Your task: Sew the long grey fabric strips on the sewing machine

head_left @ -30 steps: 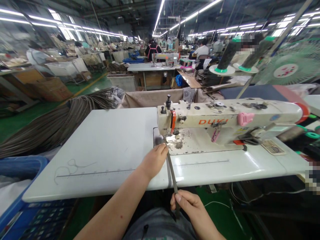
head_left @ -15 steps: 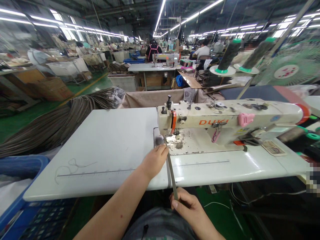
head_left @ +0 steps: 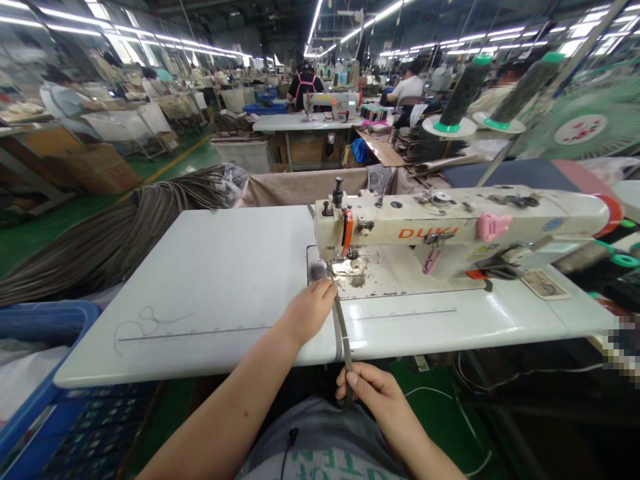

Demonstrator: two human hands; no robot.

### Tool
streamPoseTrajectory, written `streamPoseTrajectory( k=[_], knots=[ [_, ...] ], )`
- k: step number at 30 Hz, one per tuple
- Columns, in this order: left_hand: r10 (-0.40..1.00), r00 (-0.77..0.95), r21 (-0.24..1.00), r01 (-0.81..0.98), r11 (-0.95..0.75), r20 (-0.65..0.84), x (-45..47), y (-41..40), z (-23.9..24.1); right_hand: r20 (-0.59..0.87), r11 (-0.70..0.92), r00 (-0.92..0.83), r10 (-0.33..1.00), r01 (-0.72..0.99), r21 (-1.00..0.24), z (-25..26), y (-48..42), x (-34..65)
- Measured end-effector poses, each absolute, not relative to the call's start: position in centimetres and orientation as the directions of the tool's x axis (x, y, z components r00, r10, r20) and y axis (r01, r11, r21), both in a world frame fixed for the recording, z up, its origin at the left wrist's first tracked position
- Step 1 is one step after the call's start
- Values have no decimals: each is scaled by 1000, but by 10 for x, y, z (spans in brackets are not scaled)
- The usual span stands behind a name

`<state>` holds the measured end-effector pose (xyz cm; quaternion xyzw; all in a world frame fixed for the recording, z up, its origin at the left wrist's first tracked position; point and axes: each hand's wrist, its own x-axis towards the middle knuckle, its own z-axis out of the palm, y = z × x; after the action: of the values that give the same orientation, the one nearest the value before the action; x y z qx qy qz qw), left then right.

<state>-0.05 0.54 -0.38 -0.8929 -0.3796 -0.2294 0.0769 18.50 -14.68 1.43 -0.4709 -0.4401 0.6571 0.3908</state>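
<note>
A cream sewing machine [head_left: 460, 230] stands on a white table [head_left: 215, 287]. A narrow grey strap [head_left: 343, 333] runs from under the machine's presser foot [head_left: 345, 268] over the table's front edge. My left hand [head_left: 310, 310] rests on the table with its fingertips pinched on the strap just in front of the foot. My right hand [head_left: 373, 393] is below the table edge, above my lap, with fingers and thumb closed round the strap's lower part.
A big bundle of grey straps [head_left: 115, 233] lies left of the table, above a blue crate [head_left: 45, 400]. Thread cones [head_left: 463, 93] and a green fan [head_left: 585, 127] stand at the right rear. Other people sit at machines far behind.
The strap has fed towards the machine and my right hand has risen along it, closer to the table edge. My left hand stays at the presser foot. The camera tilted down slightly.
</note>
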Motion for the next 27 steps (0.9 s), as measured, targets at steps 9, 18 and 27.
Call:
streamPoseTrajectory(
  k=[9, 18, 27],
  knots=[
    [662, 603, 61, 717, -694, 446, -1, 6, -5, -276, -302, -233, 932, -82, -950, 20, -149, 185],
    [654, 629, 39, 707, -706, 419, -1, 7, -9, -264, -295, -248, 932, -96, -951, 15, -150, 187],
    [658, 599, 71, 713, -698, 456, -1, 5, -5, -256, -278, -236, 937, -65, -958, 18, -149, 187]
  ],
)
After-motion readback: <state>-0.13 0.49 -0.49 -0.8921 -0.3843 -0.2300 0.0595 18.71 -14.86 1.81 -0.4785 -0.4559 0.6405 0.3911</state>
